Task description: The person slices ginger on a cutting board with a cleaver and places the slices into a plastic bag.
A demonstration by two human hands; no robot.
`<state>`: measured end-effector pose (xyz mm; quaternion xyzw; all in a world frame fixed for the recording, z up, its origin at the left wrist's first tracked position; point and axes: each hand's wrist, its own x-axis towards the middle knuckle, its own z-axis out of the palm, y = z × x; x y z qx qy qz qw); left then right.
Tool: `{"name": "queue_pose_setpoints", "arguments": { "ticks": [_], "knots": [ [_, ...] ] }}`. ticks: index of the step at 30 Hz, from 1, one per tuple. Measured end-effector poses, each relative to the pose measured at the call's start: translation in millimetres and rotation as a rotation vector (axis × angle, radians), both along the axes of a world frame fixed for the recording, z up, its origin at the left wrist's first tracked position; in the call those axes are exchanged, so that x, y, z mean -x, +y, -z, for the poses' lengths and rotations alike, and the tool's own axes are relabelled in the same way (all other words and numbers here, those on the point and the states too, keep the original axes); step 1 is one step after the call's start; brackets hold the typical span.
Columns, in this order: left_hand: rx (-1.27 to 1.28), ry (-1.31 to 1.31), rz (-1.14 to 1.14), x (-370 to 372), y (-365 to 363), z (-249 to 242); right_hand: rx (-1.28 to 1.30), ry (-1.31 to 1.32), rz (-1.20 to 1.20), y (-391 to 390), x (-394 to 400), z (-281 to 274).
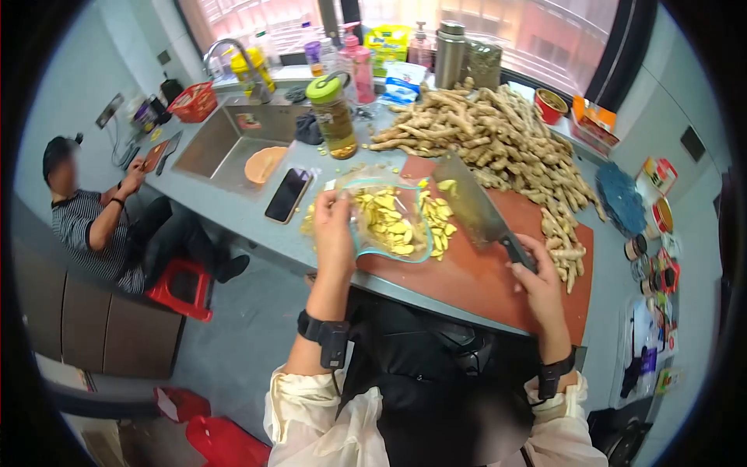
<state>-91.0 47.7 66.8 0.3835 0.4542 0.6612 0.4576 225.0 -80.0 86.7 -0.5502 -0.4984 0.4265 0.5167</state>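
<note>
While the left hand (pixel 333 226) pinches the bag (pixel 387 220) (upright), the right hand (pixel 537 274) grips the cleaver (pixel 471 204).

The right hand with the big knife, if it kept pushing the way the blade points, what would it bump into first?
The right hand holds a cleaver whose blade points up and left. Going straight on, it would probably meet the yellow slices beside the plastic bag first, though depth is hard to judge.

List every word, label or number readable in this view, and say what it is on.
None can be read.
Yellow packet by the window: print too blurred.
Blue-and-white pouch: print too small.
Green-lidded jar: label illegible.
Packets at far right: blurred.
</note>
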Motion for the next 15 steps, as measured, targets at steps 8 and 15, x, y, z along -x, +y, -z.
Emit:
{"name": "queue_pose_setpoints", "arguments": {
  "ticks": [8, 15],
  "knots": [
    [-0.04, -0.066, -0.018, 4.4, -4.9, -7.5, 0.059, 0.214, -0.059, -5.4, 43.2, 30.5],
    [-0.042, -0.076, 0.024, 11.7, -8.1, -4.3, 0.11, 0.116, -0.035, -20.4, 34.8, 37.2]
  ]
}}
